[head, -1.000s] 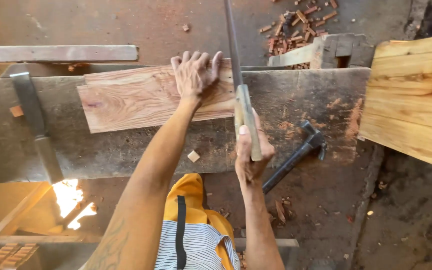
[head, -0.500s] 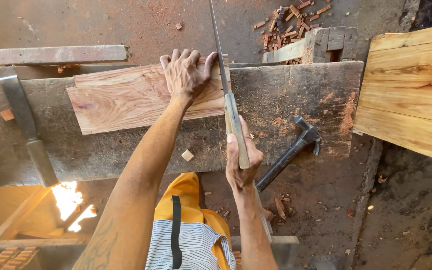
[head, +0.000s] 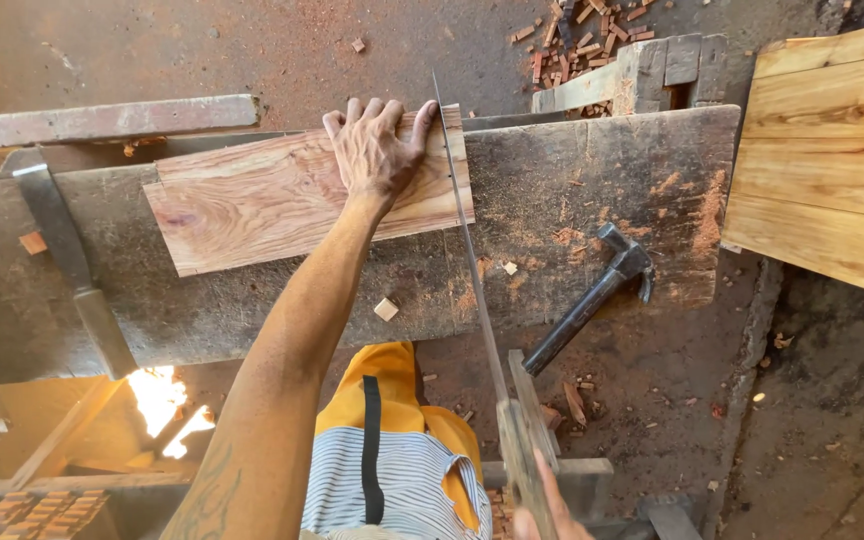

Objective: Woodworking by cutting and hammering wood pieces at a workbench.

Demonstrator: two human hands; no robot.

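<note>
A reddish wooden plank lies across a dark, worn workbench. My left hand presses flat on the plank's right end, fingers spread. A hand saw runs edge-on along the plank's right end, its blade reaching from the plank's far edge back toward me. My right hand grips the saw's wooden handle at the bottom of the view; only a few fingers show.
A claw hammer lies on the bench to the right of the saw. A large knife-like blade rests at the left. Pale planks lean at the right. Wood chips litter the ground beyond the bench.
The saw and my right hand have drawn back toward me, the handle now near the bottom edge. My left hand stays on the plank.
</note>
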